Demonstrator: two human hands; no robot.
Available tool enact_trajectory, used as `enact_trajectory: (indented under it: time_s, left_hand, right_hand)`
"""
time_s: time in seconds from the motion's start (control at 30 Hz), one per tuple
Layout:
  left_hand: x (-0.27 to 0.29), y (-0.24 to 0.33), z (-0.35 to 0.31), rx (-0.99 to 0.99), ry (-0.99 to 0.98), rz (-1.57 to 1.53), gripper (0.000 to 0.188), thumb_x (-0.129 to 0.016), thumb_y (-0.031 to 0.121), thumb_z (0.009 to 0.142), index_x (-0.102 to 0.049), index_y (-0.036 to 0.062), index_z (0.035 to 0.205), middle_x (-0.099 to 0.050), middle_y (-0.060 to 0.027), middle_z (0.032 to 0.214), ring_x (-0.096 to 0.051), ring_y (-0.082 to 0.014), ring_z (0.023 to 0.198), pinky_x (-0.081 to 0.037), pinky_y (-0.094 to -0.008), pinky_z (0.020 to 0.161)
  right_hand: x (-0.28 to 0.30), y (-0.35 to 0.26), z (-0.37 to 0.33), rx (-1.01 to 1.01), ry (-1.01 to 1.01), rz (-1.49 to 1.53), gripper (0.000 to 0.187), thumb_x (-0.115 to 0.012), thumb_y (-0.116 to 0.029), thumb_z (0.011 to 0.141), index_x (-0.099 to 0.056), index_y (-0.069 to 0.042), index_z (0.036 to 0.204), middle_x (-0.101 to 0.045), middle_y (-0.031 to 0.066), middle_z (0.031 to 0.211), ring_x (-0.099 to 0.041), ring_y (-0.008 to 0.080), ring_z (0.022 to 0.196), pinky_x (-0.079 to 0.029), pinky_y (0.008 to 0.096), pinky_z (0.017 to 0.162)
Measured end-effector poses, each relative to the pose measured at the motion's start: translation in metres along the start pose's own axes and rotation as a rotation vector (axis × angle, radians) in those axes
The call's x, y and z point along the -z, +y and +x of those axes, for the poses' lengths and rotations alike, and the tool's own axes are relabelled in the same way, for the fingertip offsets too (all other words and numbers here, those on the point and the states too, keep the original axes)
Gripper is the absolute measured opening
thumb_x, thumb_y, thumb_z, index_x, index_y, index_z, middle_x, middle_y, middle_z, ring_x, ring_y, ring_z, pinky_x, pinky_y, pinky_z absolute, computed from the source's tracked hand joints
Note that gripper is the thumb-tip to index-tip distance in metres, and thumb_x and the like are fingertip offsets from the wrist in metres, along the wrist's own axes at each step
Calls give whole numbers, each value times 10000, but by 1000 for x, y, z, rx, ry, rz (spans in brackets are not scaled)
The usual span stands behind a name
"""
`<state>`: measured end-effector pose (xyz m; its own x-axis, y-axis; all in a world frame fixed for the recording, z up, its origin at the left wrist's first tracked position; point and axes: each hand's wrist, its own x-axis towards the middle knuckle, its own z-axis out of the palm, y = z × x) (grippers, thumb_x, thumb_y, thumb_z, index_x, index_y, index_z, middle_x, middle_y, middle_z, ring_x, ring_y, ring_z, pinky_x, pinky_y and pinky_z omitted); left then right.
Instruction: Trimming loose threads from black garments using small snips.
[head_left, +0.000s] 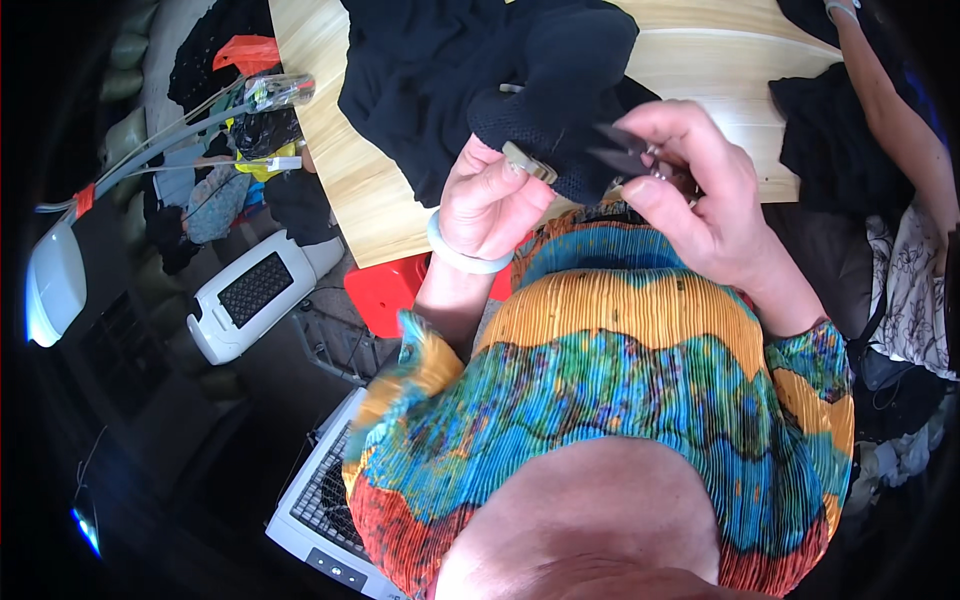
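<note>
Right between the two hands, a bunched-up piece of black knit fabric stands above the fingers. Left hand has its thumb and fingers pinched closed on the lower edge; the cloth hides some of the fingertips, fwiw. There's a shiny metal band by that thumb. Right hand is curled around some dark snips, blades aimed left and close to the cloth; can't tell if they touch it. Fingers cover most of the handles.

Past the fingertips, more black cloth covers a good chunk of the wooden table. Below the left fingers you've got a pale bracelet, then a red stool peeking out. Farther down-left, a white grilled unit has tiny panel markings, too small to read. Well right of the right fingers, a co-worker's arm reaches over another black garment.
</note>
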<state>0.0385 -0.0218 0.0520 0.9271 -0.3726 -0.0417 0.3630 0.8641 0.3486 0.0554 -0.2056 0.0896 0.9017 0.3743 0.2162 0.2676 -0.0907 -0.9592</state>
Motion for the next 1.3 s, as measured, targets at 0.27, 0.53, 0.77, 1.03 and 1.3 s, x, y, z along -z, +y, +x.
enact_trajectory:
  time_s: [0.27,0.53,0.77,1.03,1.3]
  left_hand:
    - [-6,1,0,-36,10,79,254,-544,27,747,-510,33,998,-532,-97,1017,-487,-218,979,-361,-344,874]
    - [0,-4,-1,-22,-46,75,235,-546,40,751,-525,44,985,-535,-94,1020,-496,-215,971,-367,-357,870]
    - [2,-5,-1,44,-33,1,238,-526,58,769,-521,51,1007,-531,-99,1028,-479,-228,998,-365,-371,872]
    - [-1,-5,-1,74,-9,-54,343,-506,46,770,-445,4,1106,-453,-132,1149,-404,-261,1095,-296,-404,939]
    - [7,-4,1,153,-85,-28,362,-498,48,766,-429,29,1121,-444,-145,1146,-386,-263,1111,-268,-415,953]
  right_hand:
    - [-7,0,0,-8,2,-65,183,-613,-103,705,-512,-7,824,-499,58,668,-529,136,553,-416,224,466]
    - [-10,-1,0,15,-7,-74,174,-616,-102,699,-521,-9,811,-510,62,677,-528,131,540,-413,224,460]
    - [-12,3,1,117,36,-163,169,-618,-99,695,-526,-14,809,-522,60,673,-528,138,522,-409,225,448]
    - [-10,8,8,36,257,-3,121,-605,-60,726,-546,-1,814,-522,9,601,-469,35,519,-383,179,463]
    - [-7,3,18,229,17,-143,291,-634,-31,621,-556,-51,901,-525,61,768,-541,158,646,-439,238,546]
